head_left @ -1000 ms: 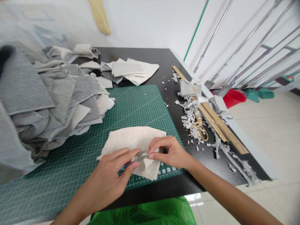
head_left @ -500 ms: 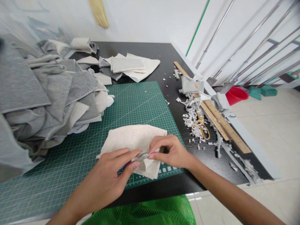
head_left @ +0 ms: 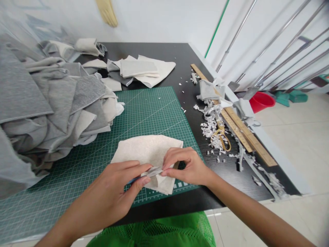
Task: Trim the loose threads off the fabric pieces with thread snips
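Observation:
A cream piece of cloth [head_left: 144, 147] lies on the green cutting mat [head_left: 151, 113] close to the table's front edge. Over its lower part, my left hand [head_left: 120, 188] is closed round a thin tool with a blue end and a grey, metal-looking tip [head_left: 154, 171]; its exact kind is hard to make out. My right hand [head_left: 183, 164] pinches a small raised fold of the cloth between thumb and forefinger, right at the tool's tip. Part of the cloth is hidden under both hands.
To the left rises a heap of grey and cream cloth pieces [head_left: 61, 96]. Folded cloths [head_left: 140, 68] lie at the back. On the right are wooden rulers [head_left: 239, 133], yellow-handled scissors [head_left: 221, 139] and white scraps [head_left: 209, 120]. A red bucket [head_left: 260, 102] stands on the floor.
My left hand has drawn slightly left with the tool, away from my right fingers. The right hand keeps its pinch almost in place. The view has shifted a little.

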Available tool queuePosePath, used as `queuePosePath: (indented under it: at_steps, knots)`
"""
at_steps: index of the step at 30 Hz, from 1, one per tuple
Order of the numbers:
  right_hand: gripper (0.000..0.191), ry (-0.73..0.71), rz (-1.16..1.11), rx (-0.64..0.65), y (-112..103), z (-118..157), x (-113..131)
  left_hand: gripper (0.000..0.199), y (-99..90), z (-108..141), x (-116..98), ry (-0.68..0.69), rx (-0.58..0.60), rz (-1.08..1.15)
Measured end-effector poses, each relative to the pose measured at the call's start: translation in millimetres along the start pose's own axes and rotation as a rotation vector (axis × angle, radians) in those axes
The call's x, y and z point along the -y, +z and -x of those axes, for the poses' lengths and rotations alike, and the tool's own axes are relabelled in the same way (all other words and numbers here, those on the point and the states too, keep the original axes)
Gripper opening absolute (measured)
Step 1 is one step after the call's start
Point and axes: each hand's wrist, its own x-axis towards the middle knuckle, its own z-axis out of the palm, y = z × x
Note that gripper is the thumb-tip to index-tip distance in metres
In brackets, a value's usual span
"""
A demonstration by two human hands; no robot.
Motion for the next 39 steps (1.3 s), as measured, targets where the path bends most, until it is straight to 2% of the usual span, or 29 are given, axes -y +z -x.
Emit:
queuePosePath:
  at_steps: [12, 32, 39]
  knots:
    - [0.01, -0.055, -0.004, -0.025, 1.1, 1.0, -0.9, 0.028, -5.9, -4.6, -2.5, 0.068, -0.009, -0.068]
    - [0.009, -0.149, 0.038, -0.03, 1.5, -0.5, 4.9, 0.032, -8.0, -6.4, 5.8, 0.035, 0.072, 0.037]
    - [0.01, -0.155, 0.071, -0.017, 1.3, 0.1, 4.7, 0.032, -12.4, -9.1, -1.5, 0.039, 0.049, 0.05]
